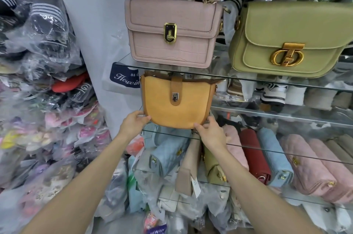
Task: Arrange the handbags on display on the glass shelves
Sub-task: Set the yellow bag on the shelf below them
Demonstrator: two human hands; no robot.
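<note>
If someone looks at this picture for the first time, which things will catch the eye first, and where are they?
First the mustard-yellow handbag in the centre, on the middle glass shelf, with the left hand and right hand holding its lower corners. Above it, on the upper glass shelf, stand a pink handbag with a gold clasp and, to its right, an olive-green handbag with a large gold buckle.

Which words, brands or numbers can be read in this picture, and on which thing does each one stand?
"Hewein", cut off at its right by the yellow handbag: white script on the dark blue bag.
White characters above it: too blurred to read.
Paper tags on the bags below: too small to read.
Packet at the bottom edge: print blurred, unreadable.
</note>
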